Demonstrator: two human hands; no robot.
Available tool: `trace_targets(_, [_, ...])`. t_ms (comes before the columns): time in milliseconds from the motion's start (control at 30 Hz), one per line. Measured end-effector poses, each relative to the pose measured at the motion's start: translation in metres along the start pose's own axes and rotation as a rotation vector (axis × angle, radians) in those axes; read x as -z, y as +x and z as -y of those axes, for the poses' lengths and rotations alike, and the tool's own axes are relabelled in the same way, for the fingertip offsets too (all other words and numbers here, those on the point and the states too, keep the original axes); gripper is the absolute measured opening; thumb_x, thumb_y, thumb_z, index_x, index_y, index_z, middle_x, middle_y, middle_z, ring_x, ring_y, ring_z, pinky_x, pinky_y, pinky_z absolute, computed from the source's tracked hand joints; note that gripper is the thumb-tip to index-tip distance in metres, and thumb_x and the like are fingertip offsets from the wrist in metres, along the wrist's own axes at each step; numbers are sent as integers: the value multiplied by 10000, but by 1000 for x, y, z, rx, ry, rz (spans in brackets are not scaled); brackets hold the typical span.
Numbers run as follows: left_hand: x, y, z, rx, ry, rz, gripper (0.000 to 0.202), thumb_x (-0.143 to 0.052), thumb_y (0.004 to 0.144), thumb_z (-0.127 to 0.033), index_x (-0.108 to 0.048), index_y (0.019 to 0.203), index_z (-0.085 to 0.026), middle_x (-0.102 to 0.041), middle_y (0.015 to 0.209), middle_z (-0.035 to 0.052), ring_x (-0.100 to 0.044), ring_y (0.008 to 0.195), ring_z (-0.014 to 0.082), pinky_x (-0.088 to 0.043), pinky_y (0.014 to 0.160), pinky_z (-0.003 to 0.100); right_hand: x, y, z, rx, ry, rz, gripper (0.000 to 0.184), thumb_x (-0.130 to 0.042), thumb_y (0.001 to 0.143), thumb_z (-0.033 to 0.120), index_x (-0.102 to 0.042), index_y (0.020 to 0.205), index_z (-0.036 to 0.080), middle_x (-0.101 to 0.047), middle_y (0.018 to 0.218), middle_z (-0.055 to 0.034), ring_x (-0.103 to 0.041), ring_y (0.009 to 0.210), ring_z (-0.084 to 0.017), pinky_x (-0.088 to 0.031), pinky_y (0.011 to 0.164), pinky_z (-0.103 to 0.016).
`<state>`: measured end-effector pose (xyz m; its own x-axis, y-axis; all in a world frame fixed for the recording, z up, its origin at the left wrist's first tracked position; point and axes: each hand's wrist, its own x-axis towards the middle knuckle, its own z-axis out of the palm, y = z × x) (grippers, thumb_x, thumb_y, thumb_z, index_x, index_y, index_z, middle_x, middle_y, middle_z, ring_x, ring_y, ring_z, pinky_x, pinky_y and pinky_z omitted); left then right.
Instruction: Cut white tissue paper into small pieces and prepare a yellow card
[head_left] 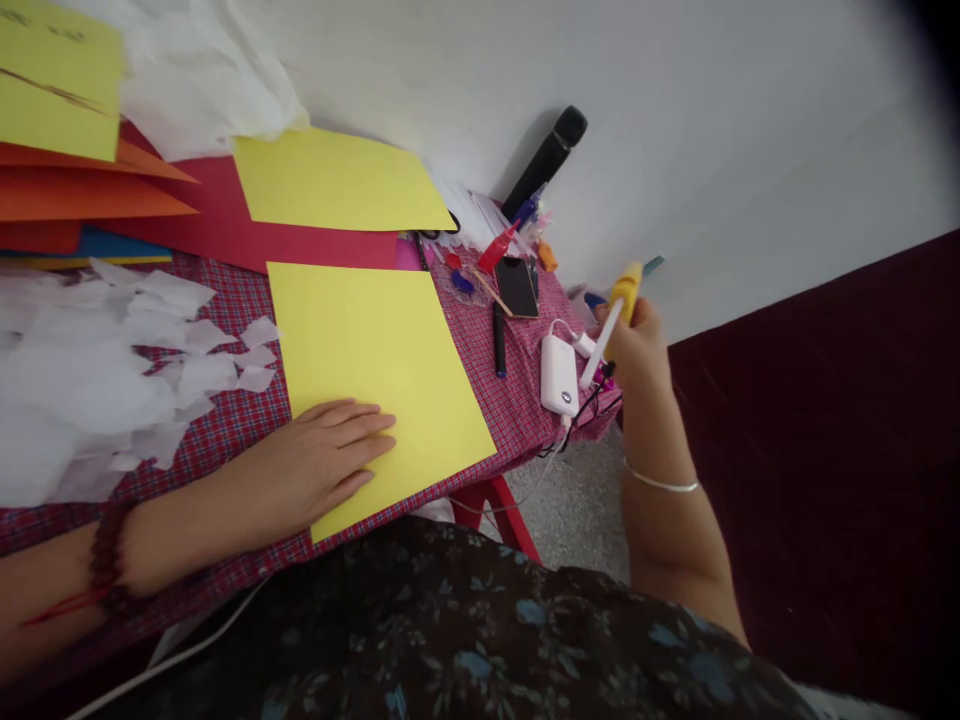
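My left hand [326, 455] lies flat on a yellow sheet of paper [375, 350], palm down and fingers stretched out, near the table's front edge. Off to the right, my right hand [637, 340] is closed around a yellow glue gun [624, 290], raised beyond the table's right end. A white glue stick [602, 343] juts from it down toward a white power bank [559, 375]. My fingers partly hide the gun's handle.
Torn white paper pieces [172, 360] lie left on the checked tablecloth [480, 350]. Behind are another yellow sheet [337, 180], red paper [217, 215] and orange sheets [67, 185]. A black marker [499, 340], a phone [517, 287] and a black bottle [544, 165] are nearby. Cables [592, 410] hang at the right edge.
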<state>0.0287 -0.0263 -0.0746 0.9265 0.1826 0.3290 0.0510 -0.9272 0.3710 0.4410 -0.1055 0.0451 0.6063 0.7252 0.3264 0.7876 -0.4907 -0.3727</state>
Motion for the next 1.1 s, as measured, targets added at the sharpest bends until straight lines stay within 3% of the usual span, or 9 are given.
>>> trace_targets(200, [28, -2, -26, 4, 161, -151, 517, -522, 963, -193, -414, 1467, -151, -496, 1497, 158, -441, 1400, 274, -399, 1143, 443, -41, -92, 84, 80, 436, 235, 269, -662, 800, 343, -517, 993, 223, -608, 824, 6, -565, 656, -143, -431, 560, -248])
trace_targets(300, [55, 10, -56, -193, 245, -225, 489, -526, 963, -138, -447, 1430, -260, -492, 1513, 81, -345, 1467, 251, -303, 1206, 499, -54, -109, 110, 127, 522, 394, 265, -663, 760, 325, -511, 948, 218, -581, 796, 14, -533, 663, -152, -398, 572, -257])
trace_targets(400, [66, 36, -88, -444, 275, -223, 230, -519, 984, -192, -650, 1173, -183, -660, 1305, 81, -530, 1295, 213, -333, 1189, 456, -65, -118, 124, 182, 545, 479, 257, -661, 742, 318, -493, 910, 218, -543, 754, 34, -492, 636, -143, -358, 558, -254])
trace_targets(467, [61, 55, -104, -582, 198, -174, 298, -489, 1005, -308, -690, 835, -168, -732, 883, 76, -666, 877, 181, -529, 932, 375, -70, -123, 128, 205, 556, 500, 258, -671, 730, 313, -480, 877, 222, -521, 730, 45, -477, 625, -138, -342, 554, -251])
trace_targets(500, [56, 63, -110, -627, 141, -195, 392, -481, 1004, -371, -647, 705, -179, -675, 701, 56, -622, 663, 162, -549, 713, 347, -72, -126, 129, 221, 563, 505, 255, -676, 725, 309, -479, 861, 222, -515, 724, 48, -477, 627, -138, -340, 557, -250])
trace_targets(600, [38, 83, -125, -692, 44, -323, 468, -520, 968, -439, -521, 567, -199, -497, 516, -6, -466, 435, 132, -372, 428, 314, -73, -135, 126, 275, 603, 498, 212, -667, 735, 303, -505, 837, 212, -526, 734, 38, -496, 649, -147, -361, 583, -256])
trace_targets(667, [29, 91, -133, -738, 21, -380, 453, -545, 950, -405, -475, 552, -200, -432, 504, -33, -428, 402, 117, -325, 417, 299, -71, -140, 122, 299, 641, 463, 176, -651, 758, 305, -522, 826, 207, -545, 760, 19, -517, 668, -157, -384, 603, -266])
trace_targets(867, [18, 93, -150, -718, 65, -291, 371, -554, 893, -215, -412, 550, -198, -349, 561, -42, -399, 445, 108, -334, 473, 291, -60, -146, 107, 374, 721, 258, 158, -660, 805, 277, -515, 801, 214, -543, 817, -10, -537, 719, -174, -418, 645, -286])
trace_targets(1100, [13, 96, -149, -742, 39, -143, 440, -533, 922, -319, -373, 529, -202, -277, 539, -53, -296, 405, 93, -285, 408, 278, -57, -144, 103, 409, 812, 198, 170, -678, 781, 229, -508, 768, 219, -520, 784, 8, -527, 703, -164, -413, 628, -276])
